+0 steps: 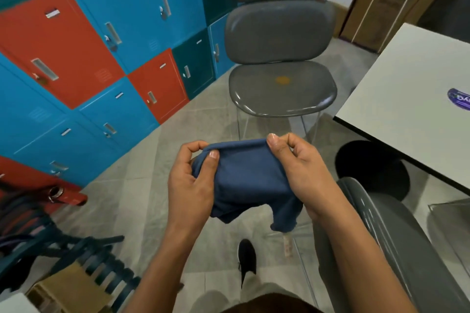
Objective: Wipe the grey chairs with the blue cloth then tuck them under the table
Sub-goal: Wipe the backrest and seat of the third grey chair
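I have the blue cloth (250, 178) stretched between both hands, held up in the air over the floor (142, 185). My left hand (192, 185) pinches its upper left corner, thumb pressed against the curled fingers (213, 154); my right hand (296, 168) pinches the upper right edge the same way, the other fingers curled behind. The rest of the cloth sags below my fingers, one corner hanging loose.

Straight beyond my fingers stands a grey chair (281, 89), its seat bearing a small orange spot (282, 80), pulled out from the white worktop (417, 89) to the right of my fingers. A second grey chair (396, 241) sits just under my right forearm, its back toward me, close beside the worktop's black pedestal base (373, 168). Left of my fingers runs a wall of red, blue and teal lockers (101, 46). Lower left, a dark slatted chair (101, 259) carries striped fabric. My black shoe (246, 256) shows on the floor below the cloth.
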Demonstrator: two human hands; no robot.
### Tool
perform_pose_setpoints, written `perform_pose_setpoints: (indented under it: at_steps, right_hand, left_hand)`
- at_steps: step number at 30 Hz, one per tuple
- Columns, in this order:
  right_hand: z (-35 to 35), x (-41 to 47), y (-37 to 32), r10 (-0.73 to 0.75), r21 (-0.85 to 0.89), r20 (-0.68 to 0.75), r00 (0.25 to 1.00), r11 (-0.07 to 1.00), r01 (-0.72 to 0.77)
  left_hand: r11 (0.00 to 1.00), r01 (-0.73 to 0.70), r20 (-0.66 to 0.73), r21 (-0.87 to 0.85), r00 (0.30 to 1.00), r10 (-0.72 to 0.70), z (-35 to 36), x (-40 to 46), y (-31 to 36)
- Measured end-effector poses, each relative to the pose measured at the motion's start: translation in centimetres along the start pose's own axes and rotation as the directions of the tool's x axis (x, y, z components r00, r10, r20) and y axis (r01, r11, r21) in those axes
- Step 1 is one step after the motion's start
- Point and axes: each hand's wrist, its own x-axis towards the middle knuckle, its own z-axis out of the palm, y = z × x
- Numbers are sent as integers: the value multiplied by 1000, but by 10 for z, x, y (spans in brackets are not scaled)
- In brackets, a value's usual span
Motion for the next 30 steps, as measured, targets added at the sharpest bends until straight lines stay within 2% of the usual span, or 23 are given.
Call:
perform_pose_setpoints:
  at_steps: [13, 30]
  right_hand:
    - [-19, 123, -7, 20, 77, -97, 995, 997, -13]
    - [14, 360, -65, 63, 220, -233, 970, 976, -10]
  left_hand:
    - [1000, -4, 113, -3, 994, 5, 64, 140, -3]
    - [996, -88, 337, 15, 938, 78, 116, 432, -9]
